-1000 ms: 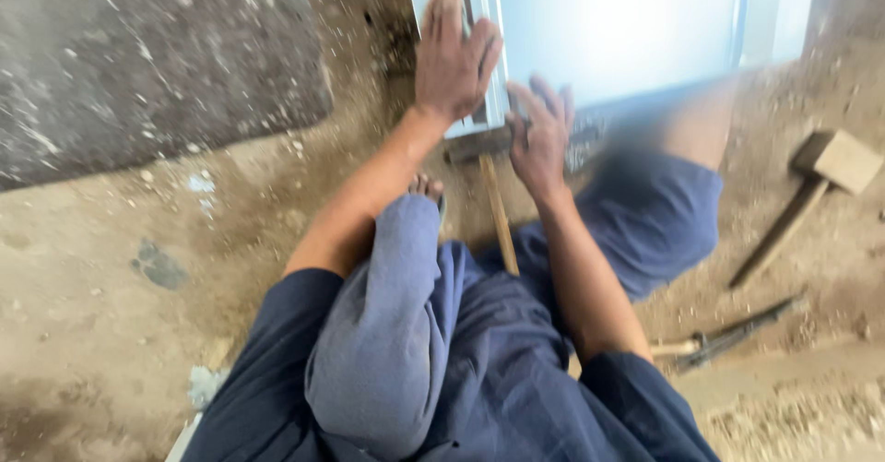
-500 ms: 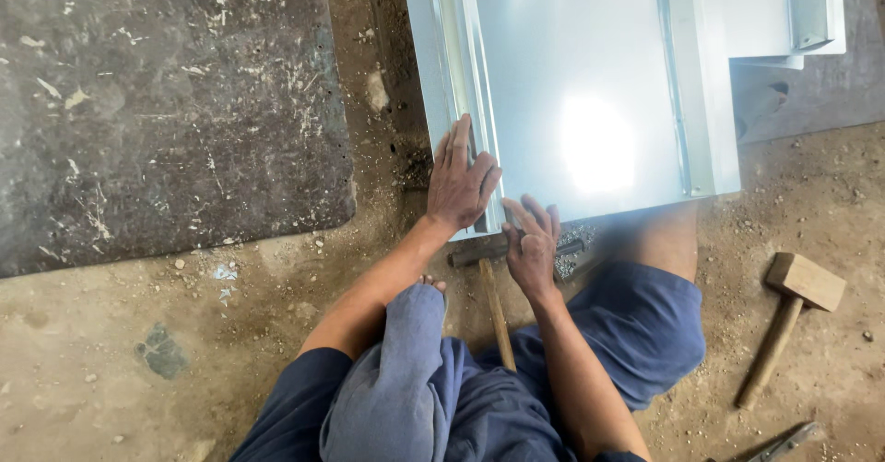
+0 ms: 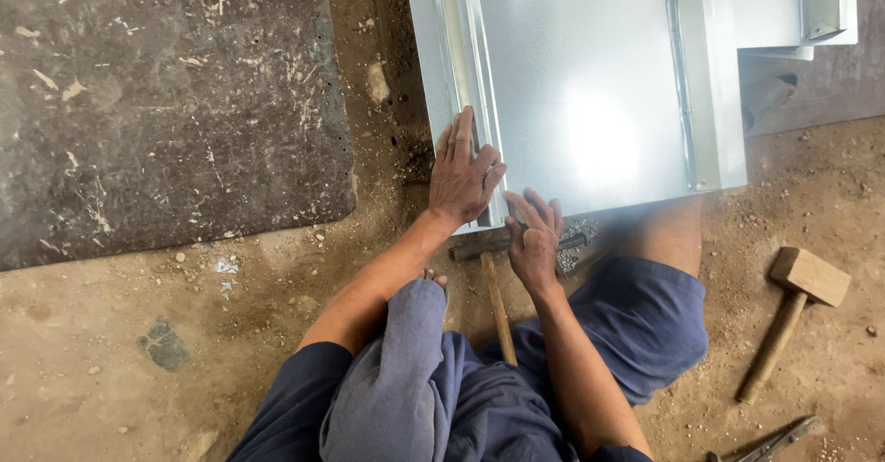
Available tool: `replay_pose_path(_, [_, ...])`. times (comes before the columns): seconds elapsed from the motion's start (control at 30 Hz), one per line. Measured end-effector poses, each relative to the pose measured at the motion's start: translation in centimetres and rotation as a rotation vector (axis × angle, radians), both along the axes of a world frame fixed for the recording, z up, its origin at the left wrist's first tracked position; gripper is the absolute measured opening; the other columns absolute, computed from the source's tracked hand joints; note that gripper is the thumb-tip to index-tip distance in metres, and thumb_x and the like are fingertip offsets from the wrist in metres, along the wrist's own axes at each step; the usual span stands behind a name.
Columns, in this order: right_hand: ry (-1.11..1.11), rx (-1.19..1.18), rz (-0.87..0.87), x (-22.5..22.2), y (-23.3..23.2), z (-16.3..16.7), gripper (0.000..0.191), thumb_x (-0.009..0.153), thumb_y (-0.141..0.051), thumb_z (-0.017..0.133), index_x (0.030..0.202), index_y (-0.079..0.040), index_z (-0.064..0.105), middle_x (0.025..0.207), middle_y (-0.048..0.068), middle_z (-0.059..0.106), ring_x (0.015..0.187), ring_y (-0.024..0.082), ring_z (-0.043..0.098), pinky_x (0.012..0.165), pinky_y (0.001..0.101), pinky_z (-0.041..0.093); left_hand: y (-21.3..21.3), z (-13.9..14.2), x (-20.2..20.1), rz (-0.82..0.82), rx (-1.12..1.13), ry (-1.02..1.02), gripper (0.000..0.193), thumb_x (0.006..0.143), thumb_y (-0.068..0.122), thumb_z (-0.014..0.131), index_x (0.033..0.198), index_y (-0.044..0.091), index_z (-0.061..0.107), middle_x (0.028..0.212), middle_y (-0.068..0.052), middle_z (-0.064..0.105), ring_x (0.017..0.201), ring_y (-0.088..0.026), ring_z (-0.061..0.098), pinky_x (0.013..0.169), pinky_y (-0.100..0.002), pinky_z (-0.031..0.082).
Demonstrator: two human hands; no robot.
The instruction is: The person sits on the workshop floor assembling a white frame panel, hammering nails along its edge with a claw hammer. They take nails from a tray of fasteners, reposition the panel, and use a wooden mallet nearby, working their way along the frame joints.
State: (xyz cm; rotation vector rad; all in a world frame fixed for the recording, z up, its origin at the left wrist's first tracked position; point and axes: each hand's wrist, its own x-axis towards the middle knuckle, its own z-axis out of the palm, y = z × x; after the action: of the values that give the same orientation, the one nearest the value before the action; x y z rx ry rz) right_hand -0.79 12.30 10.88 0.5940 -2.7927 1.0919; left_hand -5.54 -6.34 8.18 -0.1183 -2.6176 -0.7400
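A dark, scuffed slab [image 3: 166,102] lies at far left on the dirt floor [image 3: 138,370]. The left hand [image 3: 464,174] presses flat, fingers spread, on the folded left edge of the galvanised sheet-metal panel [image 3: 590,84]. The right hand [image 3: 535,241], fingers loosely curled, touches the panel's near edge above a hammer [image 3: 493,287], gripping nothing. A wooden mallet [image 3: 788,310] lies at right.

The floor is bare, packed brown earth [image 3: 138,379], gritty with small stones and pale chips. A large, dark grey stone slab [image 3: 157,93], scuffed and flecked with white marks, lies flat in the upper left with its rounded corner toward the middle. Daylight falls evenly from above, and a second dark grey slab [image 3: 820,84] shows at the upper right edge.
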Motion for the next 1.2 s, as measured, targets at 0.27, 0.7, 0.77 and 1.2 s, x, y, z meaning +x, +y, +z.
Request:
replay_pose_path(0.27, [-0.001, 0.000, 0.007, 0.0, 0.3, -0.4, 0.036, 0.098, -0.012, 0.068, 0.133, -0.015, 0.068, 0.133, 0.007, 0.068, 0.138, 0.028, 0.052, 0.124, 0.0532, 0.024, 0.1, -0.4, 0.2, -0.010, 0.002, -0.003, 0.043, 0.111, 0.051, 0.036, 0.103, 0.015, 0.057, 0.164, -0.030, 0.021, 0.154, -0.049, 0.024, 0.129, -0.061, 0.020])
replay_pose_path(0.7, [-0.009, 0.065, 0.040, 0.5, 2.9, -3.0, 0.035, 0.098, -0.001, 0.069, 0.131, -0.009, 0.069, 0.136, 0.002, 0.066, 0.138, 0.030, 0.049, 0.123, 0.0554, 0.022, 1.1, -4.3, 6.6, -0.457, -0.068, 0.111, 0.039, 0.111, 0.049, 0.060, 0.130, 0.018, 0.047, 0.167, -0.017, 0.025, 0.159, -0.038, 0.018, 0.133, -0.056, 0.018])
replay_pose_path(0.77, [0.046, 0.046, 0.041, 0.6, 3.1, -3.4, 0.034, 0.097, -0.001, 0.070, 0.130, -0.008, 0.069, 0.134, 0.004, 0.068, 0.135, 0.031, 0.052, 0.122, 0.0540, 0.023, 1.0, -5.0, 7.1, -0.480, -0.112, 0.124, 0.031, 0.109, 0.032, 0.068, 0.128, 0.018, 0.048, 0.168, -0.015, 0.029, 0.160, -0.037, 0.020, 0.135, -0.055, 0.019])
replay_pose_path(1.2, [-0.086, 0.147, -0.044, 0.3, 16.8, -9.8, 0.019, 0.089, 0.000, 0.072, 0.108, 0.002, 0.073, 0.108, 0.020, 0.070, 0.100, 0.040, 0.066, 0.088, 0.0482, 0.054, 1.1, -6.7, 7.4, -0.489, -0.033, 0.131, 0.047, 0.089, 0.007, 0.077, 0.128, 0.015, 0.052, 0.162, -0.017, 0.038, 0.155, -0.039, 0.031, 0.130, -0.057, 0.029])
